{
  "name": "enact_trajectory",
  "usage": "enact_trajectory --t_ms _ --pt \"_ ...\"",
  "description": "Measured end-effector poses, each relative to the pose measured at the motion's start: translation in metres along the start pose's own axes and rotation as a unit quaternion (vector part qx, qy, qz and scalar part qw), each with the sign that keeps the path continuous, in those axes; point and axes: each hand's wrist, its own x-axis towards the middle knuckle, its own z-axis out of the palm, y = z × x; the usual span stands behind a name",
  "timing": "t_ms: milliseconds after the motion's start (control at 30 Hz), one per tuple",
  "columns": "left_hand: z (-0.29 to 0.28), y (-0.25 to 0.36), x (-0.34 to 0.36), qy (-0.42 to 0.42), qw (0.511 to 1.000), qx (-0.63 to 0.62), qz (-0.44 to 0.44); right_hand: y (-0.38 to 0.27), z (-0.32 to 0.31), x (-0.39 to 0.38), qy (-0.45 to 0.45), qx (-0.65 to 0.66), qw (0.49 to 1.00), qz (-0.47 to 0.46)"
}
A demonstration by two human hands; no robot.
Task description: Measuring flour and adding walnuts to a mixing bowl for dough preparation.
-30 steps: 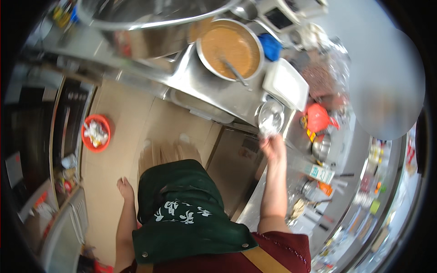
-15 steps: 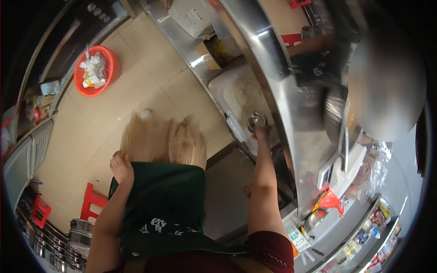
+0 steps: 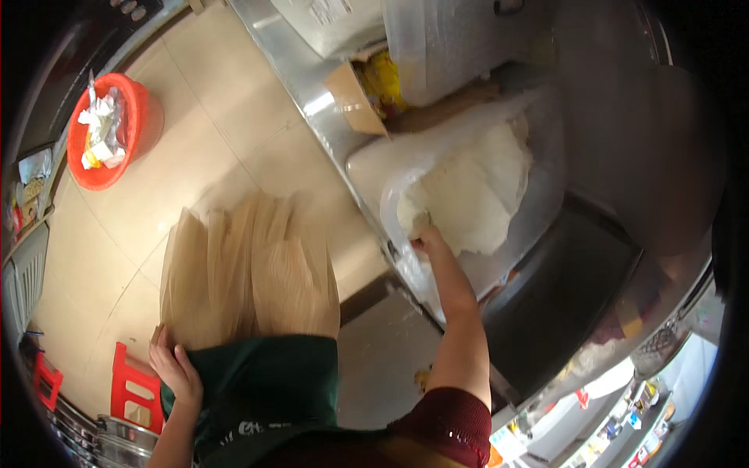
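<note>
Pale powder lies heaped in a translucent bin; the right hand reaches into its left side, fingers curled, though what they grasp I cannot tell. The left hand, loosely spread and holding nothing, rests by the green apron. A red bucket stands farther left.

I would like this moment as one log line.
right hand: inside translucent bin, at white contents | grip: unclear | left hand: open, by green apron

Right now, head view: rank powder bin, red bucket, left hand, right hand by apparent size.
1. Powder bin
2. Red bucket
3. Left hand
4. Right hand
Apparent size only; nearness to the camera may skew this.
</note>
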Motion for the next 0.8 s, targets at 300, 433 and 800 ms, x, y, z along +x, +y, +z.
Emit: enact_trajectory --t_ms 300,433,800 --pt "0.011 0.003 0.006 0.029 0.998 -0.032 0.035 -0.099 0.062 -0.041 -0.051 0.145 0.981 -0.12" --pt "0.005 0.012 0.008 0.006 0.998 -0.04 0.037 -0.103 0.041 -0.061 -0.086 0.146 0.975 -0.146" --pt "-0.001 0.019 0.015 -0.01 1.0 0.019 0.016 -0.039 -0.015 -0.138 -0.128 0.364 0.913 -0.13"
